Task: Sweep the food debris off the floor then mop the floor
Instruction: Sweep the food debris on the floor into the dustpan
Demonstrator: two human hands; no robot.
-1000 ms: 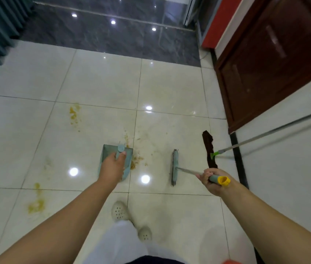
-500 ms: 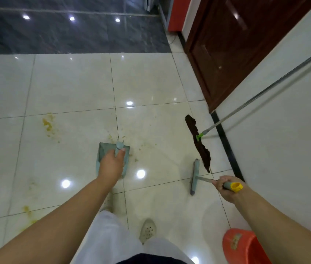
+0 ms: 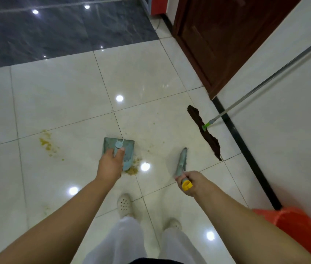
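My left hand (image 3: 110,164) grips the handle of a teal dustpan (image 3: 110,145) that stands on the pale tiled floor. A small heap of yellow-brown food debris (image 3: 132,169) lies at the pan's near right corner. My right hand (image 3: 190,182) grips the yellow-capped handle of a small teal brush (image 3: 182,161), whose head sits a little right of the heap. More debris (image 3: 47,142) is smeared on the tile to the left. A flat mop (image 3: 204,132) with a dark brown cloth head lies on the floor at the right, its metal pole leaning up along the white wall.
A red bucket (image 3: 295,225) stands at the lower right by the wall. A dark wooden door (image 3: 211,39) is at the upper right. Dark grey tiles (image 3: 55,29) begin beyond the pale floor. My two feet in pale clogs (image 3: 124,204) stand just behind the dustpan.
The brush swung left from beside the mop toward the dustpan, and a debris heap now sits at the pan's edge. The view shifted, showing more of the red bucket.
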